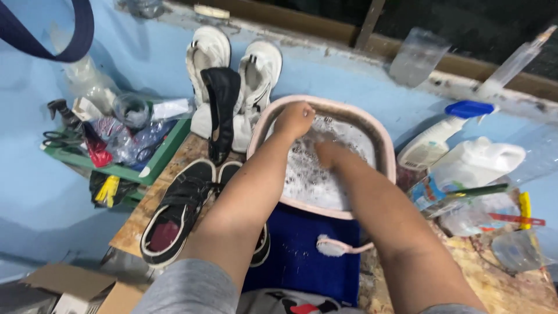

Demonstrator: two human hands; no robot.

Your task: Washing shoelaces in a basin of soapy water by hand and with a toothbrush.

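A pink wash basin [383, 152] full of soapy, foamy water stands on a wooden board. My left hand [294, 119] is a closed fist at the basin's far left rim, just above the foam. My right hand [326, 152] is plunged into the suds; its fingers are hidden, so what it holds cannot be seen. A small pink scrub brush [333, 246] lies on a blue cloth [302, 256] in front of the basin.
A black pair of shoes [177, 209] lies left of the cloth, a white pair [232, 70] stands against the blue wall with a black insole [220, 110] leaning on it. A green tray of clutter [157, 160] sits left. Spray bottle [433, 139] and white jug [476, 163] crowd the right.
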